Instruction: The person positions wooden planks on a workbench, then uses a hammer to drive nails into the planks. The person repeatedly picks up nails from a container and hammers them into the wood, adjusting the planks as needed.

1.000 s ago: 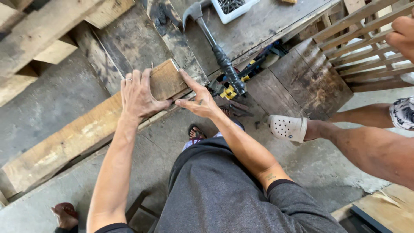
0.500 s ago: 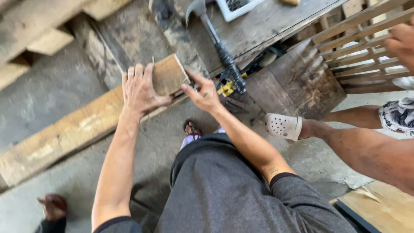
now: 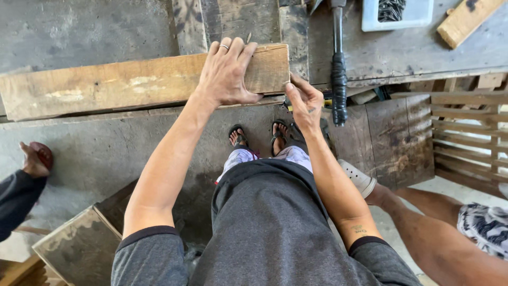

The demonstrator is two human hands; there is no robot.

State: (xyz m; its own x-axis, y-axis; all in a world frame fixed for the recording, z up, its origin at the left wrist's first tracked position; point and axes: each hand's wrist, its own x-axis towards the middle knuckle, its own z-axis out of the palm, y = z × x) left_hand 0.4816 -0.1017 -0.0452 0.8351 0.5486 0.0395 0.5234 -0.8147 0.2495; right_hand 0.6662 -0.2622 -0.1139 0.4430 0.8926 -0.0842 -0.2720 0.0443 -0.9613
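From the head view, the left hand point(image 3: 228, 71) lies flat and spread on top of a long wooden plank point(image 3: 127, 82), fingers draped over its far edge and thumb stretched along the near edge — pressing on it, not closed around it. A ring sits on one finger. The plank runs away to the left of that hand, and its cut end stops just right of the fingers, resting on the worn grey table point(image 3: 402, 50).

The right hand point(image 3: 305, 101) is just below and right of the plank's end, its fingertips pinched together at the lower corner of the wood; whether anything small sits between them cannot be told.

Right beside the right hand, a hammer point(image 3: 338, 69) with a black wrapped grip lies on the table, its handle pointing toward the person and overhanging the edge. Farther beyond it — up and to the right — stands a white tray point(image 3: 418, 18) of dark small pieces, with a short wood block point(image 3: 465, 21) next to it.

Below both hands are the person's sandalled feet point(image 3: 259, 136) on the concrete floor. Another person's leg with a white shoe point(image 3: 360, 177) comes in from the right, well below the right hand.
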